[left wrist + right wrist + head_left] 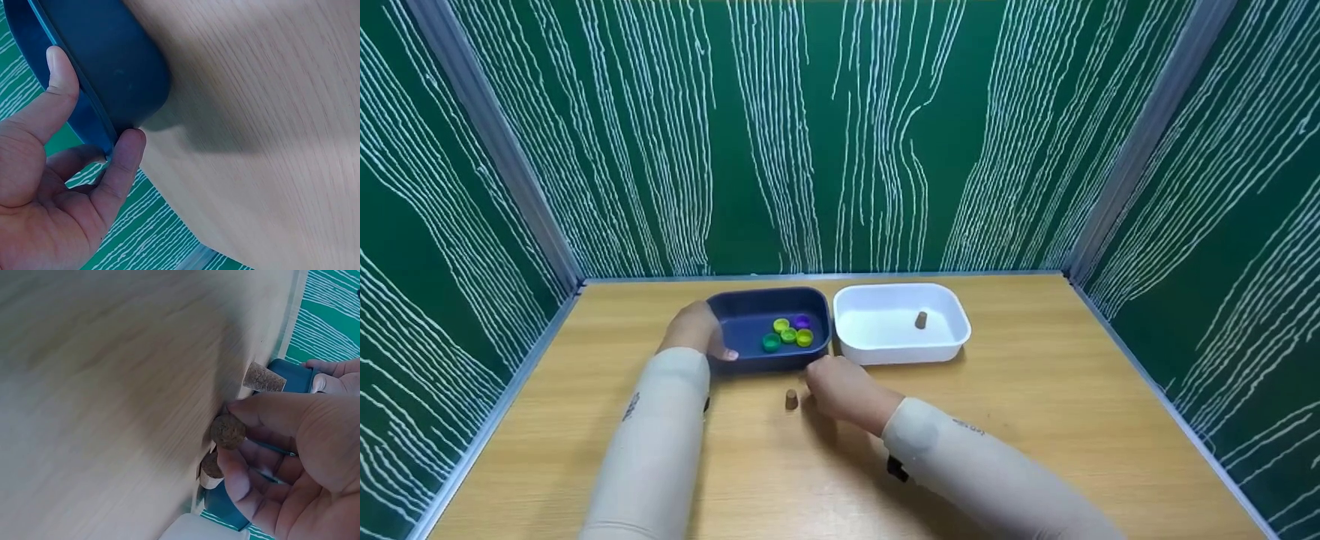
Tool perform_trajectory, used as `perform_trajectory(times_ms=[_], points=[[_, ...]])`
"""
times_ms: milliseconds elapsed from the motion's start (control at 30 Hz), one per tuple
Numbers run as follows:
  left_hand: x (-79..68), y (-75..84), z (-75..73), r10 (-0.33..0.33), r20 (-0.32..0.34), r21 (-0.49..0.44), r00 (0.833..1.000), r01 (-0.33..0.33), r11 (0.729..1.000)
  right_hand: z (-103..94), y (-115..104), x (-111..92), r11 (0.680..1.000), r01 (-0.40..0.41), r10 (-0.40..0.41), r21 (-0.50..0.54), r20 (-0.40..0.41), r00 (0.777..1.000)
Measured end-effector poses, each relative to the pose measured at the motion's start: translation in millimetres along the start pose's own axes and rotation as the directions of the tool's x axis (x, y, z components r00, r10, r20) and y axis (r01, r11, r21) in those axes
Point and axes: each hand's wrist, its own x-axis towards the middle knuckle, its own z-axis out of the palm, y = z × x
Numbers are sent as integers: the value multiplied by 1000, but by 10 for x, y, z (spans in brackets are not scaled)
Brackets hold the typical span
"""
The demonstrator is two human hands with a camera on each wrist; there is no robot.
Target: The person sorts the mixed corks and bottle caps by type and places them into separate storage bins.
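Note:
My left hand [690, 328] grips the left end of a dark blue tray [769, 363], with the thumb at its rim in the left wrist view. Inside the tray lie several small plastic cups [788, 335] in yellow, green and purple. In front of it, my right hand [847, 390] pinches a cork stopper [228, 432] between thumb and fingers, close above the tabletop. Another stopper [791, 399] stands on the table to the left of that hand. A third stopper [211, 471] shows beside the fingertips in the right wrist view; the hand hides it from the head view.
To the right of the dark blue tray stands a white tray [900, 355] with one cork stopper [921, 320] in it. Both rest on a wooden table [1020, 375], near its back edge. Green panels [825, 150] with white wavy lines enclose the back and sides.

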Motion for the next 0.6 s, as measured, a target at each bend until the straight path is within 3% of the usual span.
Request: perform_trajectory(times_ms=[300,600], points=[[37,13,12,-3,4,-3,1000,3,1000,-80,36,-33,984,-90,82,155,57,995],[13,-1,3,19,9,30,1000,-19,999,-347,148,-84,984,-56,60,170,-19,998]])
